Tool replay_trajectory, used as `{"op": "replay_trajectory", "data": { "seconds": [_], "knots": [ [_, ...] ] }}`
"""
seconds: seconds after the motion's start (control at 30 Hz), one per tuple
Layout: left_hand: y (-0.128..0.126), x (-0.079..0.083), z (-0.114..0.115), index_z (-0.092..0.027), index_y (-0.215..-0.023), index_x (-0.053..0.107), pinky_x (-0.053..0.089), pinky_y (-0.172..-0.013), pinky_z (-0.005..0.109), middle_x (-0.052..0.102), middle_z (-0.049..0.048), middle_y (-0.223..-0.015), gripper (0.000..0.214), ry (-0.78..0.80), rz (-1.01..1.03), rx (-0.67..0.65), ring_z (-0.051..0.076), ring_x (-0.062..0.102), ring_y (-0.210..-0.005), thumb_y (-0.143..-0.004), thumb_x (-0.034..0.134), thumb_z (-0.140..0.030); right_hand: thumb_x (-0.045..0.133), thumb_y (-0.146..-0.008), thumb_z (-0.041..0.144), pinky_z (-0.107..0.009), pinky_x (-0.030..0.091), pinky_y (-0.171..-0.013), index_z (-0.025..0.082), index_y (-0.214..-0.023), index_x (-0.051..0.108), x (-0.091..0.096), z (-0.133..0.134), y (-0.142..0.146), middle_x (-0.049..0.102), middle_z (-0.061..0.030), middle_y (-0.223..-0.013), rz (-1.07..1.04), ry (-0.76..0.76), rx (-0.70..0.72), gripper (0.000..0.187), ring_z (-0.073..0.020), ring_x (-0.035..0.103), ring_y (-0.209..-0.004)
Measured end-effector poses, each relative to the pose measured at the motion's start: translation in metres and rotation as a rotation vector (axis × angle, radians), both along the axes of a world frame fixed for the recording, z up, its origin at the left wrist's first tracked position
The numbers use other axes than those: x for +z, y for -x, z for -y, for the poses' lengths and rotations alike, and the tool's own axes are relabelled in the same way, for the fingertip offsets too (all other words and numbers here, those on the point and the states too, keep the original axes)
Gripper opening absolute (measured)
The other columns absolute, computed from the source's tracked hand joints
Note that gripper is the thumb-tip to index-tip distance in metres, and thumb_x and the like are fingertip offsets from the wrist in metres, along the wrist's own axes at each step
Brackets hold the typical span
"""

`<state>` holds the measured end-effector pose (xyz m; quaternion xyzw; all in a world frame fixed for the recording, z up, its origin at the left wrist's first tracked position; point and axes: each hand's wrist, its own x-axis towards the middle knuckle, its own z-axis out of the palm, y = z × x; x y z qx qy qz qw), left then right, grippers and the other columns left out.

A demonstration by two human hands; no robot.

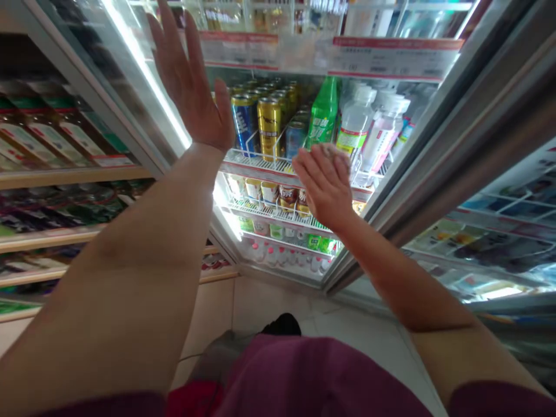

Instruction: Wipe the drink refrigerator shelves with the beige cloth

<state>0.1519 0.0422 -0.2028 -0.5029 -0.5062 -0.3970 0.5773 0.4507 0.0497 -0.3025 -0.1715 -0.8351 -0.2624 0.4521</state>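
My left hand [191, 87] is raised at the upper left with its fingers spread, in front of the glass front of a lit drinks fridge [299, 284]. Lower and to the right, my right hand [328, 185] lies flat with fingers stretched out, near a green bottle [324, 113]. A pale, blurred patch shows at its fingertips; I cannot make out what it is. Whether either palm touches the glass I cannot tell. Behind the hands stand a blue can [244, 124], gold cans [269, 124] and a clear bottle with a yellow-green label [354, 124].
Red-and-white price strips [391, 58] run along the shelf edges. Lower shelves hold more cans [269, 191] and pink-capped bottles [282, 255]. Wooden shelves with bottles [56, 124] stand at the left. A thick metal frame [434, 156] and another fridge section are at the right.
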Motion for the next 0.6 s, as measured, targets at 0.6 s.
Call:
{"op": "replay_trajectory", "data": {
  "seconds": [0.6],
  "knots": [
    [0.002,-0.001,-0.002,-0.002,-0.157,0.028,0.009,-0.128,0.036,0.024,0.0125,-0.162,0.078,-0.001,-0.022,0.036,0.011,-0.008,-0.158,-0.106,-0.008,-0.050,0.028,-0.108,0.023,-0.059,0.014,-0.133,0.028,-0.157,0.041,0.069,-0.009,-0.003,0.039,-0.0010,-0.163,0.001,0.042,-0.024,0.050,-0.0248,0.023,-0.158]
  ]
}}
